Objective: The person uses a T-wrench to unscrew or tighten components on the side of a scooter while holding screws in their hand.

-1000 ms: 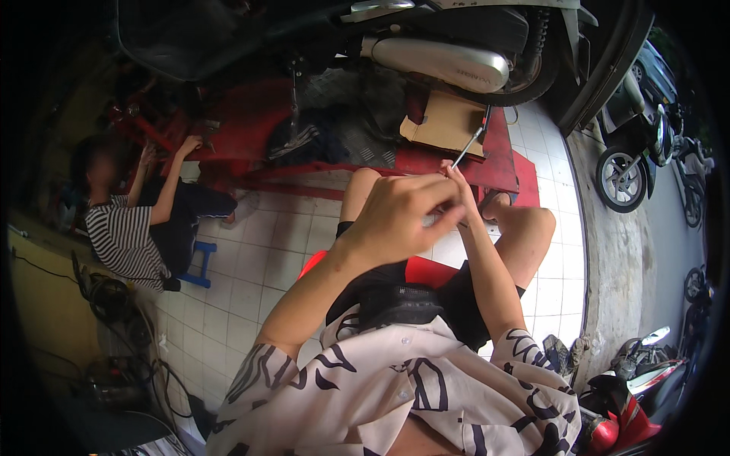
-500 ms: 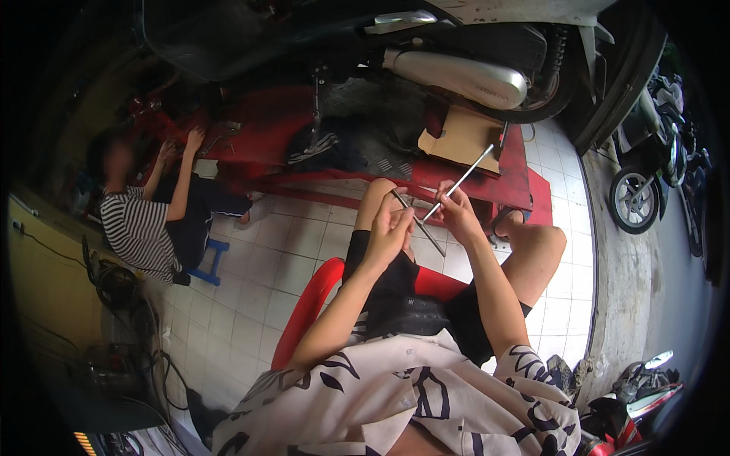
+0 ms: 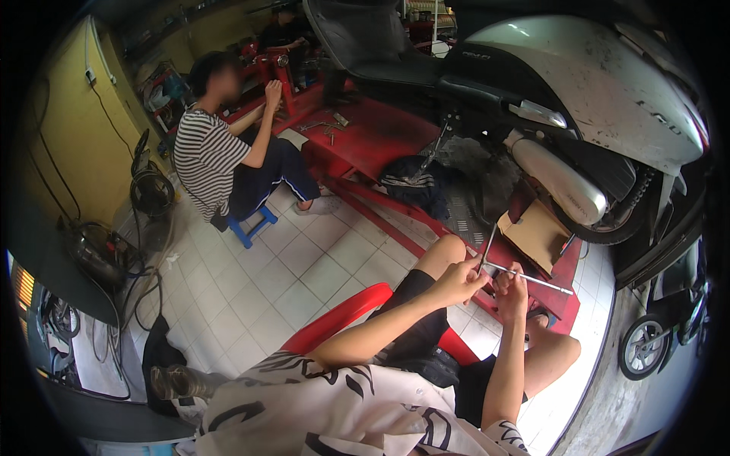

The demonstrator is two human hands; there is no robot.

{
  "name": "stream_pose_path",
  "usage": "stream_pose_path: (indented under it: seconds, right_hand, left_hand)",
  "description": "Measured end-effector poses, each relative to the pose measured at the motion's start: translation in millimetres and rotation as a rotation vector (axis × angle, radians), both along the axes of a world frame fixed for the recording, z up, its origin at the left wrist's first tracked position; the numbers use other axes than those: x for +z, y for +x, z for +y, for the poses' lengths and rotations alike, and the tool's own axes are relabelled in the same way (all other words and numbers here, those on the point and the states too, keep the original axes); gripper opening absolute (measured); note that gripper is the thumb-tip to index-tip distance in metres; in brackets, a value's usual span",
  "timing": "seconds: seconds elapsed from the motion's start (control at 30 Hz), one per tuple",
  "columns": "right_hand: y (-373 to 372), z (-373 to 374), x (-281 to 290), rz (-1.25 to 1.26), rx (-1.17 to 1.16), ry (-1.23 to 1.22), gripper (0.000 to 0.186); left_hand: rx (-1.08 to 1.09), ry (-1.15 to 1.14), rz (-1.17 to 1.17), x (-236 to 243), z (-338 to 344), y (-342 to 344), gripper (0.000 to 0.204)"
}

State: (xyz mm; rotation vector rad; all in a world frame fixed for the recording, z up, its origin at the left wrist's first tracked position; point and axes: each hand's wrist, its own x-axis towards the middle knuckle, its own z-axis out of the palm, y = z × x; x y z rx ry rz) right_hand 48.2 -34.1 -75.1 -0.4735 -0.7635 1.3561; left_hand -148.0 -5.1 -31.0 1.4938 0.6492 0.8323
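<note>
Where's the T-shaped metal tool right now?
In the head view, right of centre, the T-shaped metal tool is held by the left hand at its crossbar and the right hand on its shaft, just below the cardboard box.

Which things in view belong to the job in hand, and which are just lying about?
In hand:
T-shaped metal tool, held by the left hand near its crossbar and the right hand on its shaft

Apparently just lying about:
Open cardboard box on the red platform
Dark cloth-like bundle, also there
Dark coiled cable
</note>
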Motion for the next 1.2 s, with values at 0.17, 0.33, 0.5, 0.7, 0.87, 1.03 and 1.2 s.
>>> stream_pose_path:
  seconds: [0.17,0.33,0.5,0.7,0.87,1.03,1.2]
  right_hand:
    - [1,-3,0,-0.001,-0.045,-0.004,0.029]
    - [-6,-9,14,0.073,-0.131,-0.086,0.034]
    - [-7,-12,17,0.162,-0.079,-0.102,0.035]
    - [-14,-9,13,0.079,-0.044,-0.139,0.047]
    - [-9,-2,11,-0.123,0.06,-0.004,0.055]
    - [-14,-9,17,-0.027,-0.043,0.0,0.06]
    - [-10,-10,19,0.018,-0.118,-0.014,0.062]
  left_hand:
    - [-0.176,0.007,-0.187,2,-18,1,0.05]
    - [-0.505,-0.026,-0.127,-17,-20,0,0.042]
    - [-0.352,-0.18,0.134,-18,-16,-6,0.037]
    - [-0.095,-0.037,-0.178,-9,3,4,0.043]
    - [-0.496,0.291,-0.011,-20,-22,16,0.024]
    - [-0.499,0.066,0.191,-16,-31,9,0.031]
    - [-0.139,-0.087,0.0,-20,-22,26,0.024]
